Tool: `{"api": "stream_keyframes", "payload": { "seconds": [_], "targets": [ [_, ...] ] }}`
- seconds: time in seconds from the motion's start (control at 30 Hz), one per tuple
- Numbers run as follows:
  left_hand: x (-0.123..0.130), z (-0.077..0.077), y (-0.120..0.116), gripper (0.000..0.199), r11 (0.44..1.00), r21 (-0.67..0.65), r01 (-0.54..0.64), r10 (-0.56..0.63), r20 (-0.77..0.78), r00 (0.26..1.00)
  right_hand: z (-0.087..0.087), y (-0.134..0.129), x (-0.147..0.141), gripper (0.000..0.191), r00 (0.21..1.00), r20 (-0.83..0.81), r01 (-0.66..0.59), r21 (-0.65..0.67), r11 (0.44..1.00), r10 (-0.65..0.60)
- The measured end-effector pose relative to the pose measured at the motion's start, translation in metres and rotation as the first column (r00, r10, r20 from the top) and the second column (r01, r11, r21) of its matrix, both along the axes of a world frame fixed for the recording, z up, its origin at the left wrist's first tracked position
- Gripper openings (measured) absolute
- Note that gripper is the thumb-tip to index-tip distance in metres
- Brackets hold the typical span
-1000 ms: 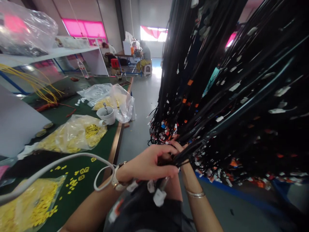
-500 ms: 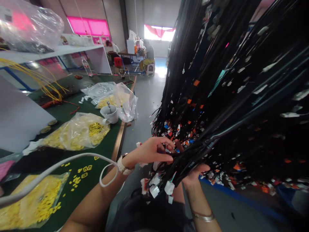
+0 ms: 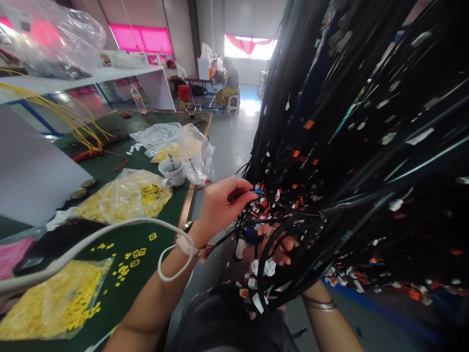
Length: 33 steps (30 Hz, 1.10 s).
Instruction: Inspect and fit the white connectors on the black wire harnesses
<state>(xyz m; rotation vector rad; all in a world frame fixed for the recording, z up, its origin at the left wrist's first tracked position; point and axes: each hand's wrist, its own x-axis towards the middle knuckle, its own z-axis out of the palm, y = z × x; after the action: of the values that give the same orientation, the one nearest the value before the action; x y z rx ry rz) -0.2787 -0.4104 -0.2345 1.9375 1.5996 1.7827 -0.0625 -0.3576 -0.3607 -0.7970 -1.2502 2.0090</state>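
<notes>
A thick mass of black cables (image 3: 366, 122) hangs on the right, its lower ends carrying white, orange, red and blue connectors. My left hand (image 3: 223, 203) pinches thumb and forefinger together at the edge of this mass. Something blue shows at the fingertips, too small to make out as held or merely behind. My right hand (image 3: 281, 247) reaches under several cables, with its fingers curled around a bundle of black cables (image 3: 311, 269). Part of the palm is hidden by the cables. White connectors (image 3: 258, 302) dangle from the bundle above my lap.
A green-topped table (image 3: 146, 274) on the left bears bags of yellow parts (image 3: 120, 200), loose yellow pieces and a white cup (image 3: 172, 172) with a spoon. A white cord (image 3: 120, 224) crosses in front, looping near my left wrist. A person (image 3: 230, 78) sits far back.
My left hand has moved up and away from the bundle, closing to a pinch. Cables at my right hand have spread apart, showing its fingers. The view has shifted slightly.
</notes>
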Motion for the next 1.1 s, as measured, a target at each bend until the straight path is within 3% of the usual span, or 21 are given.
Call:
{"api": "stream_keyframes", "payload": {
  "seconds": [0.07, 0.13, 0.23, 0.33, 0.43, 0.57, 0.67, 0.77, 0.9, 1.1],
  "targets": [
    [-0.001, -0.008, 0.011, 0.012, 1.000, 0.018, -0.025, 0.026, -0.055, 0.998, 0.010, 0.004, -0.008, 0.049, 0.959, -0.059, -0.281, -0.073, 0.957, 0.277],
    [-0.001, -0.020, 0.023, 0.013, 1.000, -0.021, -0.008, 0.007, -0.050, 0.999, 0.021, 0.009, -0.014, 0.060, 0.870, -0.111, -0.490, -0.090, 0.867, 0.481],
    [0.004, -0.037, 0.032, 0.013, 0.990, -0.124, 0.070, -0.075, -0.037, 0.997, 0.033, 0.014, -0.019, 0.058, 0.804, -0.108, -0.592, -0.060, 0.804, 0.584],
    [0.009, -0.044, 0.029, 0.016, 0.976, -0.197, 0.092, -0.112, -0.096, 0.989, 0.040, 0.010, -0.019, 0.033, 0.862, -0.071, -0.504, -0.035, 0.863, 0.501],
    [0.011, -0.044, 0.016, 0.014, 0.988, -0.157, 0.007, -0.029, -0.137, 0.990, 0.042, 0.003, -0.020, 0.024, 0.917, -0.061, -0.394, -0.007, 0.919, 0.393],
    [0.009, -0.041, -0.011, 0.016, 0.988, 0.002, -0.152, 0.150, -0.174, 0.973, 0.039, 0.002, -0.027, 0.023, 0.925, -0.133, -0.358, -0.002, 0.934, 0.355],
    [0.005, -0.037, -0.034, 0.009, 0.983, 0.051, -0.179, 0.185, -0.168, 0.968, 0.033, 0.002, -0.030, 0.020, 0.872, -0.279, -0.418, 0.007, 0.909, 0.403],
    [-0.001, -0.036, -0.051, 0.005, 0.980, -0.024, -0.198, 0.195, -0.080, 0.977, 0.029, -0.001, -0.029, 0.019, 0.823, -0.405, -0.415, 0.051, 0.909, 0.398],
    [-0.004, -0.038, -0.065, 0.006, 0.956, -0.206, -0.208, 0.229, 0.085, 0.970, 0.027, -0.008, -0.028, 0.013, 0.835, -0.454, -0.340, 0.019, 0.940, 0.311],
    [0.008, -0.054, -0.075, 0.015, 0.893, -0.446, -0.067, 0.203, 0.264, 0.943, 0.019, -0.013, -0.026, 0.023, 0.788, -0.532, -0.457, -0.165, 0.874, 0.311]
  ]
}}
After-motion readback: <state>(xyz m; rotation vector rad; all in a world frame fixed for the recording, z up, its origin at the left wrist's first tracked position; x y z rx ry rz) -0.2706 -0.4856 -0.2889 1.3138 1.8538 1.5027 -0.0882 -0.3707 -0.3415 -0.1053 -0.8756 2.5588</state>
